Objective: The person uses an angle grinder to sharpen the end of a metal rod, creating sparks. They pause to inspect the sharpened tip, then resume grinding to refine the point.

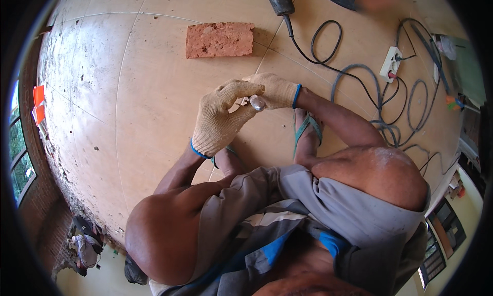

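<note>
Both my hands wear cream knitted gloves with blue cuffs and meet in front of my knees, above the floor. My left hand (218, 113) is closed, its thumb and fingers curled around a small shiny metal piece (257, 102) with a rounded end. What kind of thing it is, I cannot tell. Against the left fingers, my right hand (278, 91) is bent and closed from the other side. Its fingertips are partly hidden, so what they grip does not show. A rough red brick (220, 40) lies on the floor beyond my hands.
A dark corded power tool (280, 0) lies at the far edge. Its black cable and grey cords loop across the right side to a white power strip (391, 63). Dust and crumbs lie on the tiles (92, 90) at left. My sandalled feet (308, 134) are just below my hands.
</note>
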`<state>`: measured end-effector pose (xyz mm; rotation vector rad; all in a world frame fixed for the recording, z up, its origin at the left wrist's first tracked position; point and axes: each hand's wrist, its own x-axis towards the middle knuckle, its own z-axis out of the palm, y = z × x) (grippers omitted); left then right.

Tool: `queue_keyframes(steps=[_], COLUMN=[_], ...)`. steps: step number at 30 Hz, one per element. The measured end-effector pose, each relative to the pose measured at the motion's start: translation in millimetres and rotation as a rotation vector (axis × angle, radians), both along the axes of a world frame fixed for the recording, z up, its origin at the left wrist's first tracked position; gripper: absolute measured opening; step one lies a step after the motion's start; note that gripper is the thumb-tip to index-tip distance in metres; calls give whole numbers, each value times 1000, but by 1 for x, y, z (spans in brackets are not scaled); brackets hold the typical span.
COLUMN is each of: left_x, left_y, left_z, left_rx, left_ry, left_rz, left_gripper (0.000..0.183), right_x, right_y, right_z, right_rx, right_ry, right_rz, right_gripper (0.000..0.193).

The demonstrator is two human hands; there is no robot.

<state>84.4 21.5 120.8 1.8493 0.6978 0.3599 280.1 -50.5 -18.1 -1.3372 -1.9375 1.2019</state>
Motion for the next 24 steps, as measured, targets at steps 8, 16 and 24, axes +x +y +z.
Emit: queue_keyframes(steps=[8,16,24], left_x=[-2,-2,0], left_y=[1,3,5], left_z=[2,1,4], left_rx=[12,-29,-98], left_ry=[9,-8,24], left_rz=[22,60,95], left_gripper=[36,34,34], right_x=[1,-2,-5], right_y=[1,0,3], right_z=[-2,-13,-5], right_rx=[24,70,-35], right_ry=[6,-36,83], right_rz=[-12,-28,-90], right_gripper=[28,27,30])
